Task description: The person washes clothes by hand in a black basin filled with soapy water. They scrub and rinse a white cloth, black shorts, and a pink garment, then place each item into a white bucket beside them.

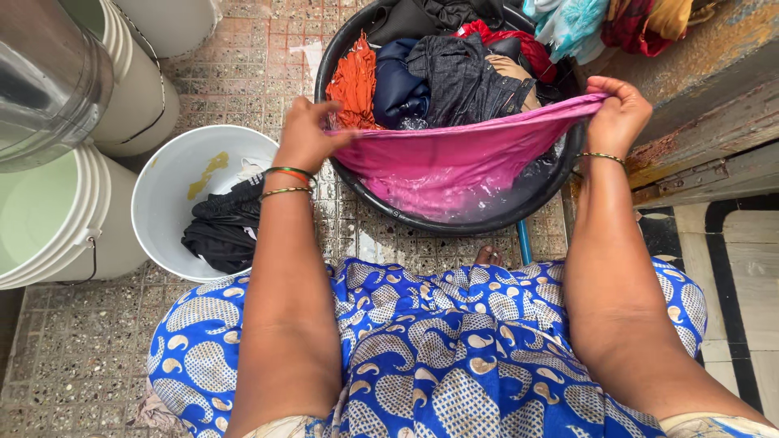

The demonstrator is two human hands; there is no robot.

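Observation:
A wet pink cloth (454, 158) hangs stretched over a black tub (519, 215). My left hand (307, 134) pinches its left corner and my right hand (618, 113) pinches its right corner, both held above the tub's near rim. The lower part of the cloth dips into soapy water inside the tub. Behind it the tub is piled with an orange garment (355, 85), dark blue and black clothes (454, 77) and a red piece (519, 45). Bangles sit on both wrists.
A white bucket (166, 191) holding a black garment (223, 231) stands left of the tub. More white buckets (57, 219) and a steel vessel (45, 73) crowd the left edge. A wooden door frame (706, 122) and colourful clothes (600, 24) lie to the right. Tiled floor underneath.

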